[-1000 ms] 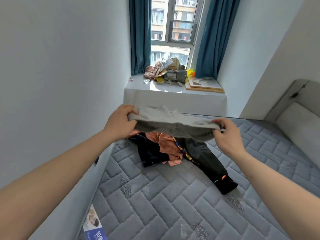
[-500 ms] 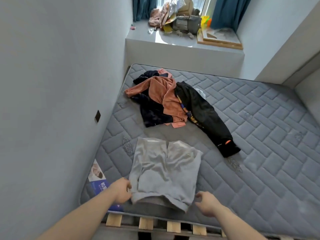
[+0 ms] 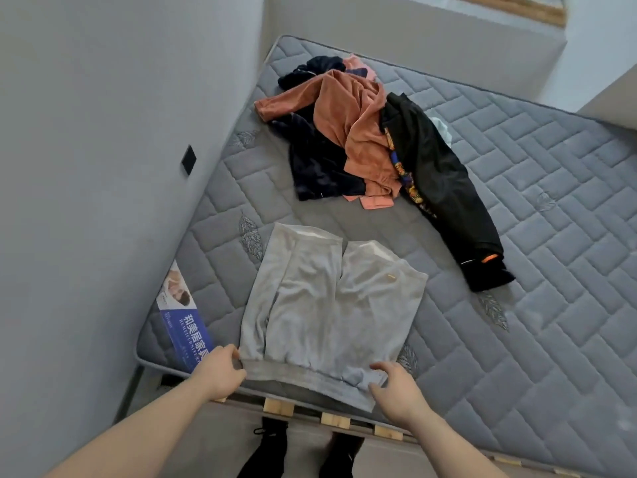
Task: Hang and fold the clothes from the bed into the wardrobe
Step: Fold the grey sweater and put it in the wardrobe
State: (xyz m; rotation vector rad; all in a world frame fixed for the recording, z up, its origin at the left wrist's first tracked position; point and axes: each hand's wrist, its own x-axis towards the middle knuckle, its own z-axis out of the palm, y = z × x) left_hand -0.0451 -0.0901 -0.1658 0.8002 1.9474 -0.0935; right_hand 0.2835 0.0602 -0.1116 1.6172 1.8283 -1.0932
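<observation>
Grey shorts (image 3: 327,305) lie flat on the mattress (image 3: 534,236), with the waistband at the near edge and the legs pointing away from me. My left hand (image 3: 220,370) pinches the left corner of the waistband. My right hand (image 3: 396,384) is at the right corner with its fingers loosely spread, touching the fabric. Farther up the bed lies a pile of clothes: an orange top (image 3: 348,112) over a dark navy garment (image 3: 317,160), and black trousers (image 3: 441,181) stretched out to the right. No wardrobe is in view.
A grey wall with a black socket (image 3: 188,159) runs along the bed's left side. A blue label (image 3: 186,326) sits on the mattress corner. Wooden slats (image 3: 277,407) stick out under the near edge, above my dark shoes (image 3: 272,450). A window ledge (image 3: 413,36) stands beyond the bed.
The shorts were held up in the air with both hands and now lie spread on the mattress. My view has tilted down, and my right hand has moved onto the waistband corner.
</observation>
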